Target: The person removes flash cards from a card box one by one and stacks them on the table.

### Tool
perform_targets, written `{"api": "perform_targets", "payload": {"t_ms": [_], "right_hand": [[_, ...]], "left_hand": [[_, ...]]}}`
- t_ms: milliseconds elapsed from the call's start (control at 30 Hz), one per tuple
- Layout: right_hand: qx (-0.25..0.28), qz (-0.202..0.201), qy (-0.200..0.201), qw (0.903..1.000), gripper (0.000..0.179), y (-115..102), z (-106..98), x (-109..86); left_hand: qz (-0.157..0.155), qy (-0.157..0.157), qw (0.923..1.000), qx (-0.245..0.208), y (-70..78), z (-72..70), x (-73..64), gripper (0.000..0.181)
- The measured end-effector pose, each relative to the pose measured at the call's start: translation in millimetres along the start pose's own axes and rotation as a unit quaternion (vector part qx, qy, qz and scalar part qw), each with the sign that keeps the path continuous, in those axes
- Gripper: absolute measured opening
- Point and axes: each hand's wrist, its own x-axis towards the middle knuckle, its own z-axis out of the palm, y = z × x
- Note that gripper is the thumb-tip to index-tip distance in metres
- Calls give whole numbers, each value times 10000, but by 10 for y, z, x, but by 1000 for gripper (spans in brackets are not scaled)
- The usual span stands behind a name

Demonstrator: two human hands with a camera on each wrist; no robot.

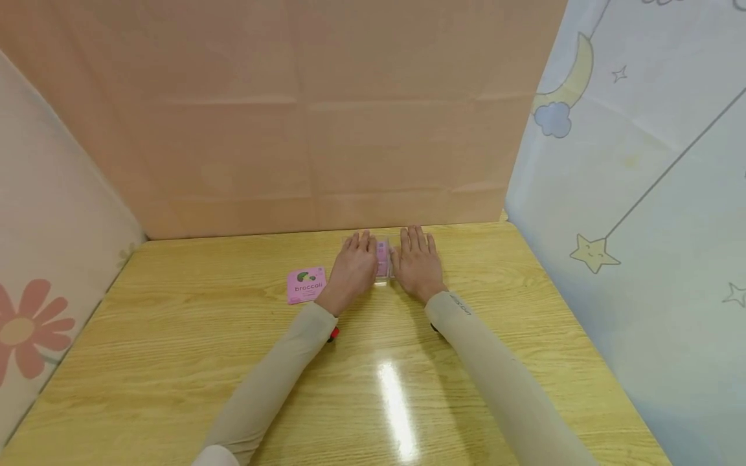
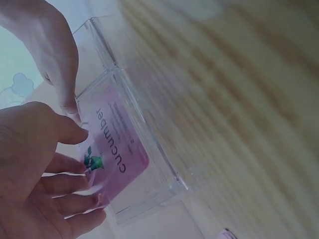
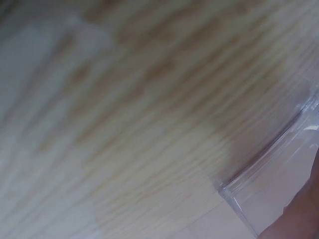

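A clear plastic box [image 1: 381, 281] stands near the back of the table, between both hands. Through its wall a pink card [image 2: 117, 144] reads "cucumber" and bears a green picture. My left hand [image 1: 355, 264] lies over the box's left side, fingers reaching forward; in the left wrist view its fingertips are right at the card's edge. On the other side, my right hand [image 1: 418, 264] has straight fingers and its thumb beside the box wall. The right wrist view shows only a box corner [image 3: 227, 189] and part of that hand.
Left of the left hand, a pink "broccoli" card [image 1: 305, 285] lies flat on the wooden table [image 1: 175, 362]. An orange-brown backdrop [image 1: 262, 129] rises right behind the box. Printed panels [image 1: 658, 194] stand along both sides.
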Motion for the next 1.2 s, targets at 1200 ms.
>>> {"api": "perform_targets", "payload": {"t_ms": [1200], "right_hand": [[65, 23, -71, 10000, 73, -93, -29, -5]], "left_hand": [[-141, 37, 9923, -1227, -133, -167, -72, 32]]}}
